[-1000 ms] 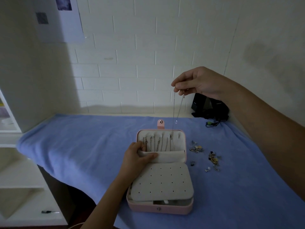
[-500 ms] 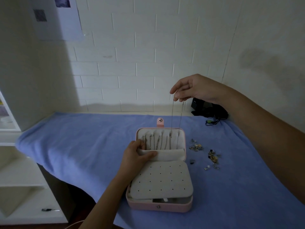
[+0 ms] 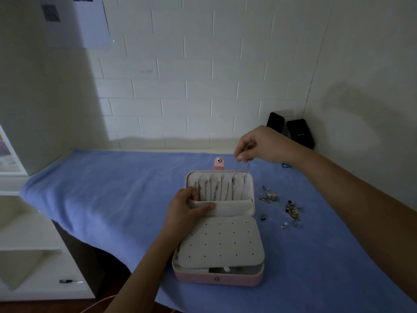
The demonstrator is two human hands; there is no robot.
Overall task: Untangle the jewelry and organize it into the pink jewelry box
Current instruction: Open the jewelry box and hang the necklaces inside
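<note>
The pink jewelry box (image 3: 216, 277) lies open on the blue cloth, its lid propped up with several chains (image 3: 216, 190) hanging in it. A grey perforated earring pad (image 3: 222, 242) covers the base. My left hand (image 3: 188, 207) holds the lid's grey pocket flap (image 3: 232, 207) at its left end. My right hand (image 3: 259, 145) hovers just above the lid's right corner, pinching a thin necklace chain (image 3: 242, 177) whose two strands drop into the lid's right side. Loose earrings and rings (image 3: 282, 206) are scattered right of the box.
A blue cloth (image 3: 101, 195) covers the table against a white brick wall. Two black objects (image 3: 293, 129) lean in the back right corner. White shelves (image 3: 33, 245) stand to the left, below the table's edge.
My right hand has come down from high above the box to just over the lid, lowering the chain into the lid's right side. My left hand has stayed on the flap.
</note>
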